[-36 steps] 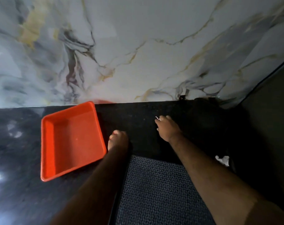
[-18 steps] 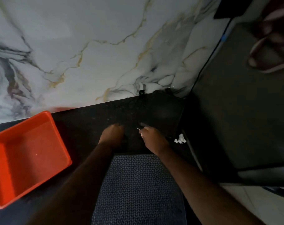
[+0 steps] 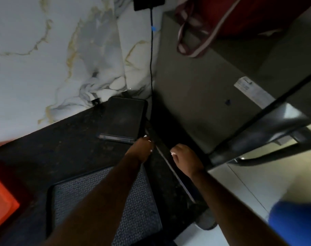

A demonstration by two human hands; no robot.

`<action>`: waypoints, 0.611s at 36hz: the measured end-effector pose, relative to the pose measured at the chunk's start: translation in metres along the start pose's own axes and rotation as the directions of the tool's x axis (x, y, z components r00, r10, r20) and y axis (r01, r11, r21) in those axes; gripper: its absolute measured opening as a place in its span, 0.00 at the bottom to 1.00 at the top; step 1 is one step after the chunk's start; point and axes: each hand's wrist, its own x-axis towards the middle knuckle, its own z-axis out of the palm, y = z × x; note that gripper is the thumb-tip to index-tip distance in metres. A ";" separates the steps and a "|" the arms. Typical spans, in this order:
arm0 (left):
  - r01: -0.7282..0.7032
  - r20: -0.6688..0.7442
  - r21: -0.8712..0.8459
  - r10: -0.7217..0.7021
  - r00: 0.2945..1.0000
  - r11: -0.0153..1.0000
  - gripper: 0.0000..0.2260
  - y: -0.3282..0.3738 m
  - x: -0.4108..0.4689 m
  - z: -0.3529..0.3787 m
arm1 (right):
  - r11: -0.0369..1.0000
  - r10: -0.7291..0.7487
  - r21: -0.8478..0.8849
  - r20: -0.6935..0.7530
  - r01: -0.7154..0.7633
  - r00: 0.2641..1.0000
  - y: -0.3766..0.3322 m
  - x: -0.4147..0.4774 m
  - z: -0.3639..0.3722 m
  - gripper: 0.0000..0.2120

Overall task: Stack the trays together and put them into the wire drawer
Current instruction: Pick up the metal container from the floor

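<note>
Right, I'm looking down at the dark countertop [image 3: 66,150] corner where the marble wall [image 3: 50,55] meets a grey appliance [image 3: 195,96]. A dark tray [image 3: 123,119] is lying flat in that corner, and both hands are reaching toward its near right side. The left hand [image 3: 141,149] is hovering at the tray's near right corner with fingers curled loosely, apparently not yet closed on anything; whether it is touching the rim I cannot tell. The right hand [image 3: 185,158] is sitting just off the counter edge, fingers bent inward and holding nothing that I can see. The orange tray [image 3: 2,197] is lying well apart at the far left, mostly cut off by the frame, and a patterned mat [image 3: 105,201] is lying under my forearms. No wire drawer is showing here. I'm judging the step as picking up the dark tray to bring it over to the orange one. To do it well I'd be getting fingers under the near short rim and a second hand on the right long side, lifting level and clear of the black cable [image 3: 151,59] hanging beside it. The dark tray's long axis is running from near to far, tilted slightly rightward toward the wall, open side facing up, with its near short edge catching light.
</note>
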 end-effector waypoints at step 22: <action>-0.048 -0.070 -0.260 0.031 0.997 0.964 0.02 0.195 0.012 0.068 | 0.925 0.327 0.198 0.015 -0.324 0.945 0.134 -0.154 -0.006 0.08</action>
